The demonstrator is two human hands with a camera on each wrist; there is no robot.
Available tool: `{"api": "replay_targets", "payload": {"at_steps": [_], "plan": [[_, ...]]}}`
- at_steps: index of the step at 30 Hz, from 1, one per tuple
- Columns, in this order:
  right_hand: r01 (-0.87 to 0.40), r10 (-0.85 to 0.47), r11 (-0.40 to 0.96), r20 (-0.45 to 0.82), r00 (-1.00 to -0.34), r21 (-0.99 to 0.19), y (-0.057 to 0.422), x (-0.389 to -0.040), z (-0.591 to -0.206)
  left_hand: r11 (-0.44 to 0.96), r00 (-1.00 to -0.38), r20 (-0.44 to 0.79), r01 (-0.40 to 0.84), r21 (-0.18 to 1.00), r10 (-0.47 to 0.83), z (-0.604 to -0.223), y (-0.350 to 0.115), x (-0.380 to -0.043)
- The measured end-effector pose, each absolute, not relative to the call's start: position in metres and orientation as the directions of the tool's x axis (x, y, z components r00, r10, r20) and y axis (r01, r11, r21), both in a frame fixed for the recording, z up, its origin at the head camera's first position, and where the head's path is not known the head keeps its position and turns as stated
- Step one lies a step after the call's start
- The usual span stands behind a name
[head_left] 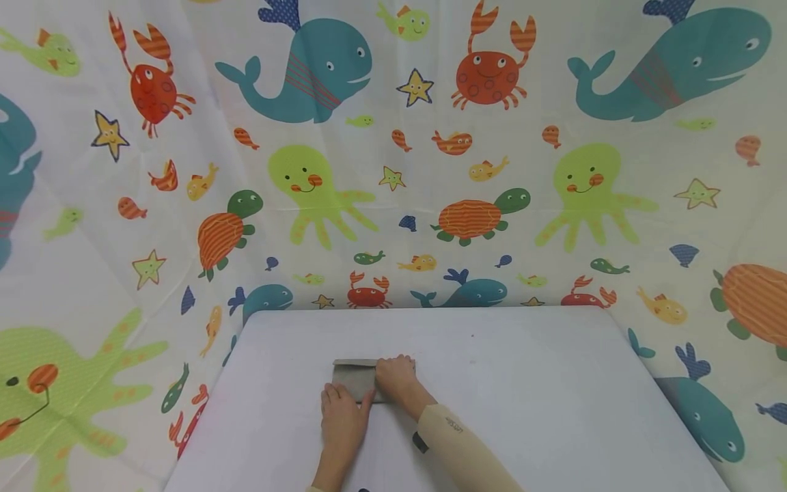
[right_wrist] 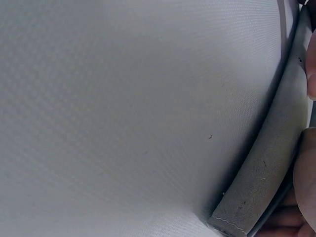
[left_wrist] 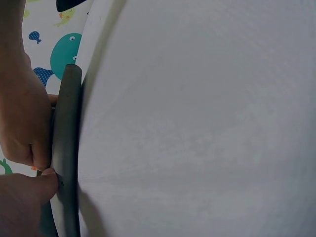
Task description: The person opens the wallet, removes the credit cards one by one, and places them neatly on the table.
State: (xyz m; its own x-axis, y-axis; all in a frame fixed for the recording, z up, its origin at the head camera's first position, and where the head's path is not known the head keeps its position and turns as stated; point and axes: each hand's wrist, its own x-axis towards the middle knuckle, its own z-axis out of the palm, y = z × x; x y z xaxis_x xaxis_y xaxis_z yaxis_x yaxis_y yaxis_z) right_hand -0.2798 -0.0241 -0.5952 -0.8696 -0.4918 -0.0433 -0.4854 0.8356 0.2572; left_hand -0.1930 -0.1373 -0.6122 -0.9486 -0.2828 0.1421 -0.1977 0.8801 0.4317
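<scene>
A flat grey case (head_left: 354, 376), soft-looking with a flap fold along its far edge, is on the white table in the head view. At its near left part, my left hand (head_left: 343, 418) holds it, thumb along the near edge. My right hand (head_left: 399, 380), fingers curled, grips the right part. In the left wrist view, the left thumb (left_wrist: 42, 187) presses the curved edge of the case (left_wrist: 68, 138), close to the right hand (left_wrist: 24, 118). Stitching runs across the end of the case (right_wrist: 256, 182) in the right wrist view; right-hand fingers (right_wrist: 286, 217) curl beside it. The contents are hidden.
The white tabletop (head_left: 522, 383) extends around both hands. Behind and beside it hangs a curtain (head_left: 381, 225) printed with sea animals. A small black object (head_left: 420, 443) shows at the right sleeve (head_left: 461, 444).
</scene>
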Motion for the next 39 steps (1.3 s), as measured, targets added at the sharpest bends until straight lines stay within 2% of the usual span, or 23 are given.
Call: {"api": "replay_targets", "payload": {"at_steps": [7,14,19,30,39], "plan": [[-0.481,-0.489,0.848,-0.024,-0.872,0.222,-0.024,-0.28,-0.595,0.88,-0.946,0.154,-0.195,0.432,-0.286,-0.612,-0.137,-0.192],[-0.47,-0.486,0.863,0.056,-0.872,0.183,-0.019,-0.281,-0.588,0.87,-0.945,0.127,-0.217,0.443,-0.3,-0.614,-0.136,-0.191],[-0.476,-0.488,0.863,0.037,-0.872,0.172,-0.019,-0.282,-0.587,0.879,-0.941,0.158,-0.209,0.428,-0.3,-0.614,-0.136,-0.19],[-0.446,-0.452,0.88,-0.001,-0.892,0.164,-0.016,-0.283,-0.585,0.871,-0.943,0.133,-0.219,0.44,-0.304,-0.616,-0.136,-0.194],[-0.442,-0.444,0.896,0.067,-0.894,0.042,-0.004,-0.285,-0.588,0.868,-0.941,0.143,-0.214,0.448,-0.306,-0.62,-0.137,-0.195]]}}
